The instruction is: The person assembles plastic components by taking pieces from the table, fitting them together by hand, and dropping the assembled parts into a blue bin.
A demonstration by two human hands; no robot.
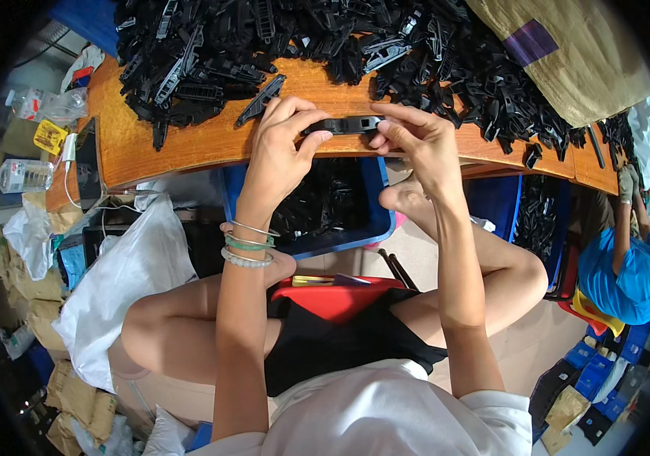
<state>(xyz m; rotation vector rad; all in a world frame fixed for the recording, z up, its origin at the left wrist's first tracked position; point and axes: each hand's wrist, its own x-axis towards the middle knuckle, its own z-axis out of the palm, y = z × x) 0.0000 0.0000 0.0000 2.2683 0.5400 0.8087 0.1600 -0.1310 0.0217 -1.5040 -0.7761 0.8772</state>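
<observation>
A slim black plastic part (347, 125) is held level over the front edge of the wooden table. My left hand (281, 148) pinches its left end between thumb and fingers. At the other end, my right hand (425, 148) grips it the same way, partly hiding that tip. Just beyond my left hand lies a separate long black plastic piece (262, 100), slanted on the tabletop. A large heap of similar black plastic parts (203, 61) spreads over the table behind both hands.
Below the table edge stands a blue bin (340, 243) with black parts inside; another blue bin (501, 205) is to its right. A brown sack (583, 68) lies at the far right. At the right, a person in a blue shirt (625, 270) works. Plastic bottles (25, 175) are at left.
</observation>
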